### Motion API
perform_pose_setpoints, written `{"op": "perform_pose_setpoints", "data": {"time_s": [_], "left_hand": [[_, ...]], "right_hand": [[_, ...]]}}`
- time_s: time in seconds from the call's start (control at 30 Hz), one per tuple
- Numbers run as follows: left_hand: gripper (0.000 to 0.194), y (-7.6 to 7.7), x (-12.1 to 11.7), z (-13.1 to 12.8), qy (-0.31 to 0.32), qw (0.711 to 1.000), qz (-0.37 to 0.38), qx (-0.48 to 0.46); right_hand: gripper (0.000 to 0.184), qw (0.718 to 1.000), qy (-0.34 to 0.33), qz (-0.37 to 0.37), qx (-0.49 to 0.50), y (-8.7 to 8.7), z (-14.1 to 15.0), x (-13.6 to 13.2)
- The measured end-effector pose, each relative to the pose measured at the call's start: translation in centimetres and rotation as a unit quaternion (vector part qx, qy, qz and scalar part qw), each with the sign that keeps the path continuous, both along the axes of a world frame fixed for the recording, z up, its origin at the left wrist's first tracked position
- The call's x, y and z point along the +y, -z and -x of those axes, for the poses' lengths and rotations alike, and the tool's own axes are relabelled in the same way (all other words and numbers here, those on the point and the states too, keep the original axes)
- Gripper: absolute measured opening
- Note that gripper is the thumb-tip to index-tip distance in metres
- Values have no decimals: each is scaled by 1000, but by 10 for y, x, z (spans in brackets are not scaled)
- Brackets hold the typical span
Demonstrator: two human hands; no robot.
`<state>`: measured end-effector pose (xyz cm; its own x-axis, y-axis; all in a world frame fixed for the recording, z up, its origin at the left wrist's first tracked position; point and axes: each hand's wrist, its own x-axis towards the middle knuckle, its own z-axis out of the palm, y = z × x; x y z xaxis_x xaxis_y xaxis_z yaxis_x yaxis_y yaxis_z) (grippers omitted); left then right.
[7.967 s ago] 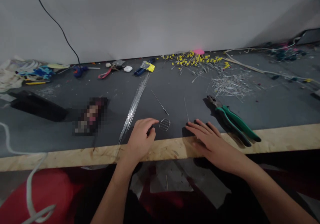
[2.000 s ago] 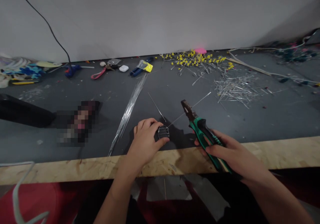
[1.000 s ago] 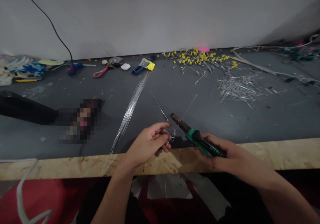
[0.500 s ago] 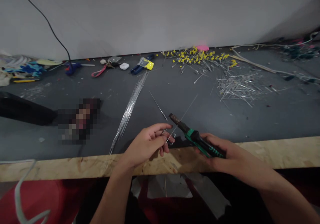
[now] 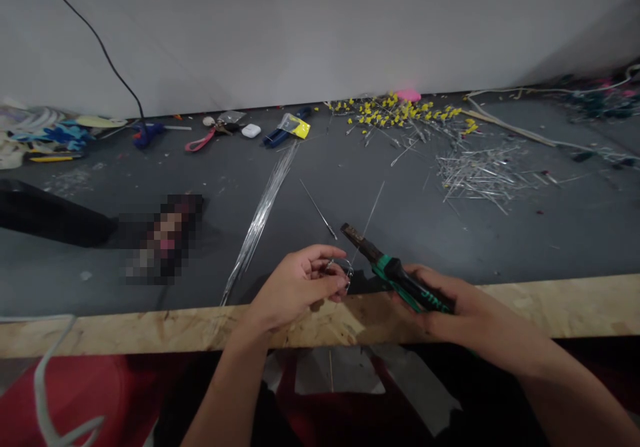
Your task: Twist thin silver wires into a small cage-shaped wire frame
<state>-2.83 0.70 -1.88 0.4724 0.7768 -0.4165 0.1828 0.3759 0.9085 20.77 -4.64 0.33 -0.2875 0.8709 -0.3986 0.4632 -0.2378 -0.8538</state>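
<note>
My left hand point(image 5: 295, 286) pinches a small bent wire piece point(image 5: 341, 270) just above the table's near edge, and a thin straight wire point(image 5: 369, 217) runs up and away from it. My right hand point(image 5: 457, 304) is closed round the green handles of a pair of pliers point(image 5: 390, 270). The jaws point up-left, close to the wire piece, with the thin wire crossing them. Whether the jaws grip the wire is too small to tell.
A bundle of long wires point(image 5: 263, 214) and a single needle-like wire point(image 5: 319, 208) lie on the grey table top. Cut wire bits point(image 5: 480, 170) and yellow pieces point(image 5: 400, 114) are heaped at the back right. Keys, a white case and small tools lie along the wall. A wooden edge point(image 5: 150, 330) fronts the table.
Since eight seconds ago my right hand has picked the pliers up off the table and my left hand has lifted the wire piece. In the last second both hands have barely moved.
</note>
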Motion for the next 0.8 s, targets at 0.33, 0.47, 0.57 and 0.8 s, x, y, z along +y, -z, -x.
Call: {"op": "perform_pose_setpoints", "data": {"time_s": [0.33, 0.47, 0.57, 0.8], "left_hand": [[29, 0, 0, -5, -26, 997, 36, -62], [31, 1, 0, -5, -34, 996, 47, -65], [33, 1, 0, -5, -33, 995, 55, -80], [35, -2, 0, -6, -26, 996, 51, -70]], "right_hand": [[30, 1000, -9, 9, 7, -1, 2, 1], [26, 1000, -17, 8, 2, -1, 2, 1], [22, 1000, -22, 4, -4, -1, 1, 0], [18, 1000, -14, -4, -6, 0, 1, 0]]}}
